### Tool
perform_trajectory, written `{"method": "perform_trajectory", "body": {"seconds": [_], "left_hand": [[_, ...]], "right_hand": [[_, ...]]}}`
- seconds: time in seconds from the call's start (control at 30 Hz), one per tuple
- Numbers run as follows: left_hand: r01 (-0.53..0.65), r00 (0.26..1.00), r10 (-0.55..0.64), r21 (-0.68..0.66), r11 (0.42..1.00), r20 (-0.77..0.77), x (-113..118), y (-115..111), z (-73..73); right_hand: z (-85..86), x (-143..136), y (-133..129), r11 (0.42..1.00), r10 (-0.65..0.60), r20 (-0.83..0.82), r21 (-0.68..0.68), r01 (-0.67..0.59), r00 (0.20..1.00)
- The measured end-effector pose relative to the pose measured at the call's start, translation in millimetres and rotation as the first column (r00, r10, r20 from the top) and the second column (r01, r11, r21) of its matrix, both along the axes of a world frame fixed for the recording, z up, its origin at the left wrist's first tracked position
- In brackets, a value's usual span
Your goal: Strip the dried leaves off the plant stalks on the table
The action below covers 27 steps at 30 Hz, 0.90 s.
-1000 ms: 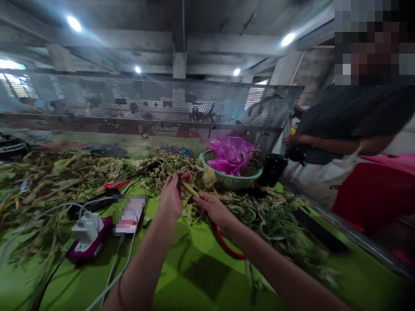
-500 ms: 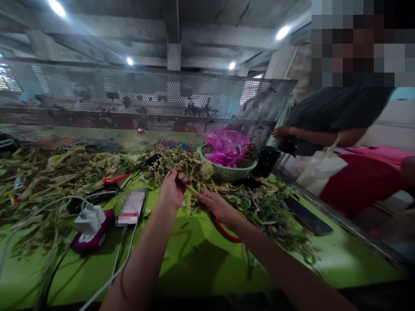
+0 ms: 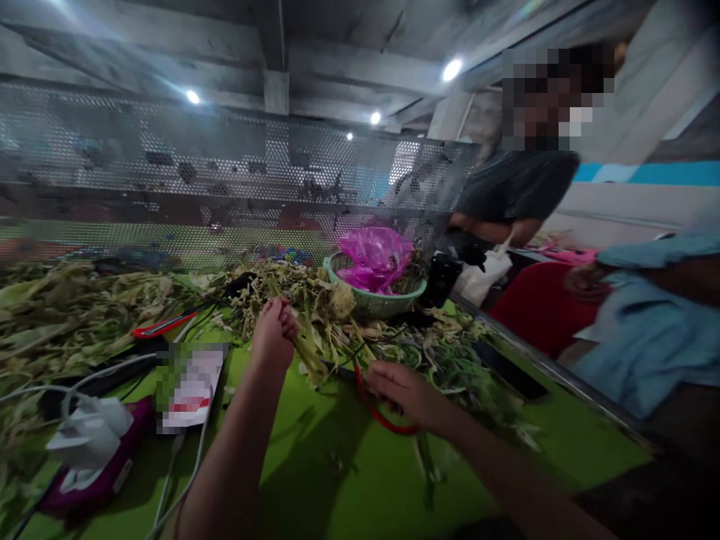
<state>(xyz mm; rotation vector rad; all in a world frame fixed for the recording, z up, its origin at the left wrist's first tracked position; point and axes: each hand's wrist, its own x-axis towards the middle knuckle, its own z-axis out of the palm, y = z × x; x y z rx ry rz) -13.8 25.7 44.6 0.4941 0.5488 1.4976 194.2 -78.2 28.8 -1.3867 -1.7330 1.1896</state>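
Dried, yellow-green plant leaves and stalks [image 3: 307,341] lie in a heap across the green table [image 3: 315,480]. My left hand [image 3: 275,326] is closed at the near edge of this heap, its fingers curled around something I cannot make out. To the right, my right hand [image 3: 397,390] is closed too, with its fingers pressed together beside a red curved handle [image 3: 388,426]; what it holds, if anything, is hidden. Greener curled strips [image 3: 444,367] lie beyond my right hand.
A green basket [image 3: 388,304] holds a pink plastic bag [image 3: 376,259]. At left are a phone [image 3: 194,390], white plugs on a purple power block [image 3: 101,472], cables and a red-edged tool [image 3: 169,325]. A dark phone [image 3: 511,371] lies right. Two people are at the right.
My hands have moved apart, and the stalk between them is no longer held by both. The camera view has turned to the right, bringing another person into view.
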Motion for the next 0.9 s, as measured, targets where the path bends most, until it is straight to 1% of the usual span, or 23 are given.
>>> {"method": "perform_trajectory", "body": {"seconds": [0.07, 0.13, 0.2, 0.23, 0.3, 0.37, 0.4, 0.47, 0.53, 0.6, 0.63, 0.67, 0.7, 0.77, 0.8, 0.83, 0.87, 0.9], "left_hand": [[0.038, 0.999, -0.038, 0.014, 0.999, -0.026, -7.4, 3.3, -6.7], [0.065, 0.997, -0.064, 0.009, 0.998, -0.052, -10.8, 3.7, -11.2], [0.090, 0.992, -0.088, 0.013, 0.996, -0.092, -11.0, 2.1, -13.1], [0.104, 0.988, -0.101, 0.023, 0.994, -0.120, -10.6, 0.8, -13.3], [0.125, 0.976, -0.114, 0.048, 0.991, -0.188, -10.4, -1.8, -13.1], [0.149, 0.959, -0.128, 0.066, 0.987, -0.253, -11.2, -4.2, -12.6], [0.162, 0.952, -0.136, 0.072, 0.984, -0.275, -11.9, -5.2, -12.3], [0.179, 0.943, -0.147, 0.081, 0.980, -0.298, -13.3, -6.6, -11.4], [0.176, 0.941, -0.143, 0.083, 0.981, -0.305, -14.6, -7.2, -10.3], [0.158, 0.941, -0.128, 0.072, 0.985, -0.312, -15.5, -7.1, -9.3], [0.151, 0.941, -0.122, 0.067, 0.986, -0.315, -15.8, -6.9, -8.8], [0.146, 0.940, -0.119, 0.064, 0.987, -0.319, -16.0, -6.7, -8.4], [0.145, 0.938, -0.118, 0.062, 0.987, -0.325, -15.9, -6.6, -8.0], [0.152, 0.935, -0.122, 0.063, 0.986, -0.333, -14.7, -7.0, -7.2], [0.157, 0.933, -0.126, 0.065, 0.986, -0.336, -13.5, -7.7, -6.9], [0.164, 0.932, -0.132, 0.067, 0.984, -0.337, -11.9, -8.6, -6.6], [0.175, 0.931, -0.142, 0.068, 0.982, -0.337, -9.8, -9.8, -6.5], [0.189, 0.928, -0.155, 0.071, 0.979, -0.338, -7.3, -11.3, -6.7]], "right_hand": [[-1.2, 20.2, -0.1, 0.992, -0.126, 0.000, -0.017, 0.126, 0.992], [-1.8, 40.4, 2.6, 0.971, -0.236, -0.023, 0.034, 0.236, 0.972], [-1.2, 55.9, 7.7, 0.947, -0.301, -0.010, 0.111, 0.300, 0.954], [-0.5, 60.8, 11.1, 0.940, -0.311, 0.019, 0.157, 0.304, 0.950], [1.4, 63.5, 19.9, 0.933, -0.288, 0.113, 0.258, 0.252, 0.951], [1.9, 57.6, 31.8, 0.923, -0.234, 0.248, 0.359, 0.136, 0.940], [1.1, 52.3, 38.5, 0.914, -0.207, 0.337, 0.401, 0.059, 0.919], [-3.3, 40.0, 52.2, 0.889, -0.174, 0.517, 0.448, -0.091, 0.838], [-10.1, 28.7, 64.2, 0.862, -0.195, 0.658, 0.469, -0.192, 0.728], [-15.5, 21.4, 72.6, 0.851, -0.220, 0.756, 0.458, -0.258, 0.616], [-16.6, 19.6, 75.5, 0.847, -0.231, 0.772, 0.459, -0.267, 0.593], [-16.0, 18.9, 77.7, 0.843, -0.239, 0.762, 0.470, -0.262, 0.601], [-14.0, 19.2, 79.4, 0.836, -0.242, 0.726, 0.493, -0.241, 0.644], [-5.9, 21.5, 81.4, 0.832, -0.222, 0.580, 0.531, -0.158, 0.784], [-0.7, 22.8, 82.0, 0.846, -0.202, 0.482, 0.524, -0.096, 0.853], [4.9, 23.8, 82.3, 0.877, -0.173, 0.380, 0.479, -0.033, 0.909], [10.5, 24.4, 82.1, 0.911, -0.147, 0.267, 0.413, 0.025, 0.952], [16.0, 24.2, 81.6, 0.935, -0.132, 0.166, 0.348, 0.067, 0.977]]}}
